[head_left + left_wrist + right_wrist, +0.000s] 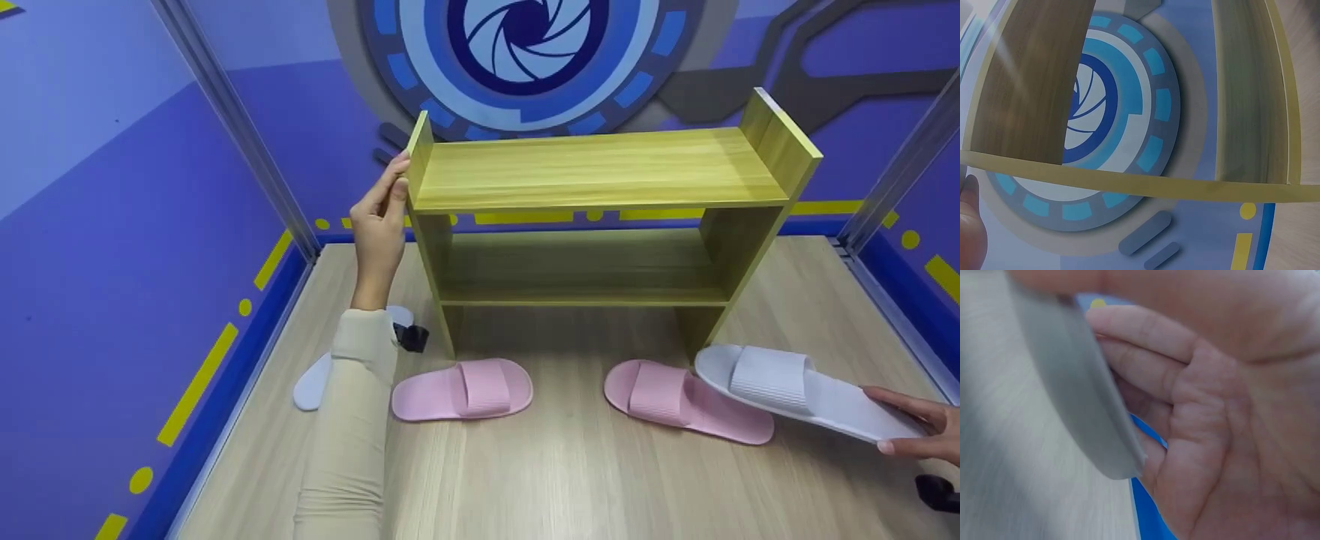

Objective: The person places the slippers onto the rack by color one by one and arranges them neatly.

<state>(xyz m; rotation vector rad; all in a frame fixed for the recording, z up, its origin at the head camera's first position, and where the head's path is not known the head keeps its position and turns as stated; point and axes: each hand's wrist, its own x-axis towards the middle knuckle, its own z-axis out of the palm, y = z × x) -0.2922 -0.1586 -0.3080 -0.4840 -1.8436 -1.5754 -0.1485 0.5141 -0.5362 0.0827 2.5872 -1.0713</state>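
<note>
A wooden two-tier rack (600,169) stands at the middle back. My left hand (380,217) touches the outer side of its left panel near the top front corner; in the left wrist view the thumb (972,219) lies by the panel's edge. At the right, my right hand (926,424) pinches a white slipper (772,379) by its heel end, above the table. Its toe partly overlaps a pink slipper (652,394) from above. In the right wrist view, the slipper's heel (1072,382) shows close up between thumb and fingers.
Another pink slipper (484,386) lies before the rack's left leg. White slipper parts (311,382) show on the table behind my left forearm, mostly hidden. Blue printed walls (112,225) enclose the wooden table (555,480) at the back and sides.
</note>
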